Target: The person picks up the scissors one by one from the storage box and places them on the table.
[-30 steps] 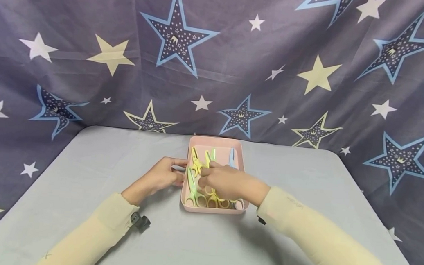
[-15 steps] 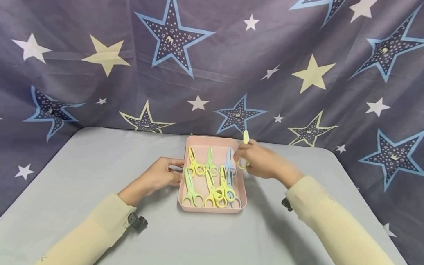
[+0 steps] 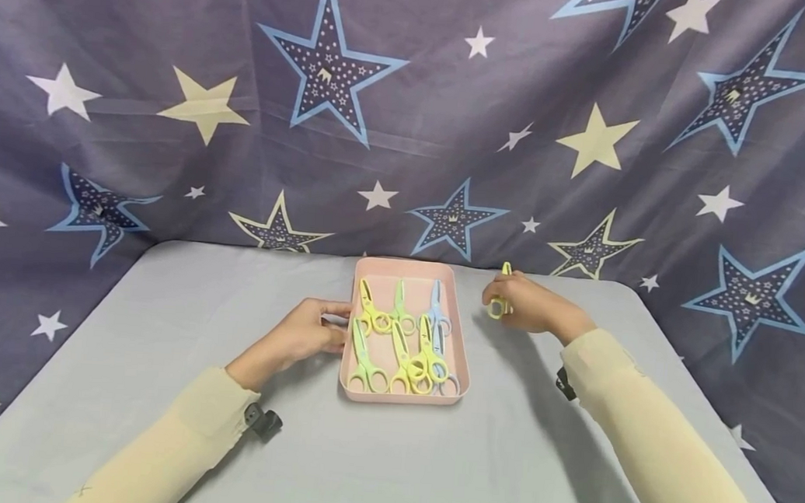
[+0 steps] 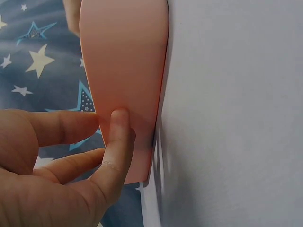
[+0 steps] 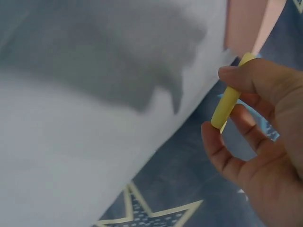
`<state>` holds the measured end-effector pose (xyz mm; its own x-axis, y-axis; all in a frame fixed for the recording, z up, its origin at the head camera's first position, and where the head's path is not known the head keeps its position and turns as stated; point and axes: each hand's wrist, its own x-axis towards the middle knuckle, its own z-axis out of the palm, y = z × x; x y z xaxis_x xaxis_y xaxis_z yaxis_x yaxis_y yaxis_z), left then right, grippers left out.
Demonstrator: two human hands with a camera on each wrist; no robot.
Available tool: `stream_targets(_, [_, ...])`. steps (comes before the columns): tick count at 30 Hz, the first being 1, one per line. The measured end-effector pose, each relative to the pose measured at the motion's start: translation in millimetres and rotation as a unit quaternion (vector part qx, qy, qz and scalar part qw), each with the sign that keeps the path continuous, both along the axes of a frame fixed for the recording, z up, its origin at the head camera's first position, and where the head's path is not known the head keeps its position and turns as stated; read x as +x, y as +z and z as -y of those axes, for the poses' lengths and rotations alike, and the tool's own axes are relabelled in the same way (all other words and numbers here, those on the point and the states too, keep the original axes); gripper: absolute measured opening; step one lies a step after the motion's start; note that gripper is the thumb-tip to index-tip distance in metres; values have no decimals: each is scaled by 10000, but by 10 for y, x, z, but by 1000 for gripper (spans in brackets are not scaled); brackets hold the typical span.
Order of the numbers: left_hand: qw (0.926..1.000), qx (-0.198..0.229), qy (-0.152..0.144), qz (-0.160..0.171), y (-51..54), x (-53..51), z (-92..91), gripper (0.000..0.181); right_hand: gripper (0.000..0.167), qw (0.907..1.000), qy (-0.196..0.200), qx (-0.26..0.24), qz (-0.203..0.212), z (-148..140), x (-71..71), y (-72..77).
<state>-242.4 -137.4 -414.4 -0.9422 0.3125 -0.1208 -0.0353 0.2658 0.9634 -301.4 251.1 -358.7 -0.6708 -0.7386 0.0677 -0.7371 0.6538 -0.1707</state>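
Observation:
My right hand [image 3: 526, 305] is held to the right of the tray, pinching a pair of yellow scissors [image 3: 496, 308] between thumb and fingers. In the right wrist view the yellow scissors [image 5: 228, 101] appear edge-on, with the hand [image 5: 270, 118] hiding part of them. A pink tray [image 3: 401, 399] stands at the middle of the table. My left hand [image 3: 296, 339] touches its left side. The left wrist view has that hand's [image 4: 71, 165] thumb resting against the tray's outer wall [image 4: 125, 61] and another finger at the rim.
Inside the tray lie several more scissors: yellow ones [image 3: 430, 360], green ones [image 3: 363, 360] and blue ones [image 3: 435, 308], some overlapping. A grey cloth covers the table [image 3: 387, 469]. Directly behind its far edge hangs a star-printed curtain [image 3: 416, 151].
My right hand has lifted the yellow scissors from the tray and carried them rightward past its right wall. The left hand has stayed at the tray's left side.

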Motion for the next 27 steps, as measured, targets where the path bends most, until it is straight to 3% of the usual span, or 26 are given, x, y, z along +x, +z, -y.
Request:
stream_targets(6, [10000, 22, -7, 18, -4, 1, -23, 59, 37, 9994, -251, 71, 210, -158, -7, -159])
stream_targets(12, [10000, -7, 4, 25, -8, -7, -10, 59, 33, 9993, -72, 141, 332, -150, -18, -277])
stream_targets(27, [10000, 22, 8, 69, -5, 1, -4, 59, 38, 9973, -443, 92, 570, -42, -63, -349])
